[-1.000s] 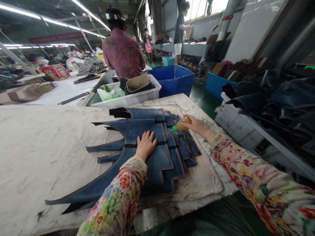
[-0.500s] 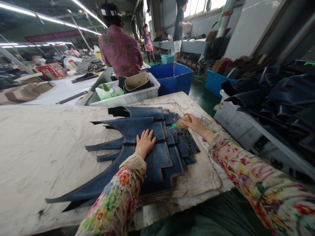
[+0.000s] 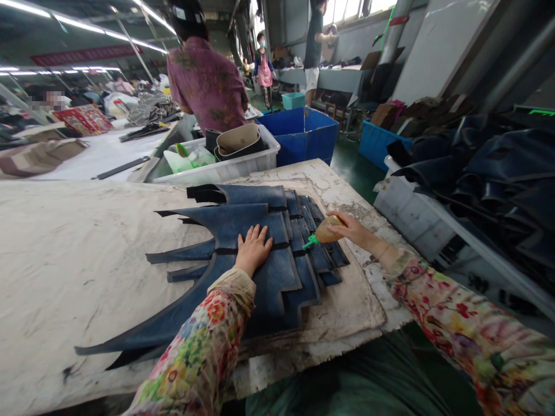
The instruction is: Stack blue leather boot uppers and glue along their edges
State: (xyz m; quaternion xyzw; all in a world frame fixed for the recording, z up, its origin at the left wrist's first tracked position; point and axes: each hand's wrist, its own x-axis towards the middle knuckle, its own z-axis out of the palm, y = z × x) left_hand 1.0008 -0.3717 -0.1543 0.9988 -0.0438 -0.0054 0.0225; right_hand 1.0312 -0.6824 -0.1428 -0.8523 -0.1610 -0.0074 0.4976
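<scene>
Two hands work: left hand (image 3: 252,249) flat, fingers spread, on blue pieces (image 3: 243,254); right hand (image 3: 353,230) grips unlabelled squeeze bottle (image 3: 326,230).

Bare table (image 3: 78,242) left — white bin (image 3: 225,167) blocks beyond.

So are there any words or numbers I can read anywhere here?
None can be read.
Red banner under the ceiling lights: pale marks, too blurred to read.
Red patterned sheet on the far table: too small to tell.
Squeeze bottle in the right hand: no label shows.
Blue cut pieces under the left hand: no print.
</scene>
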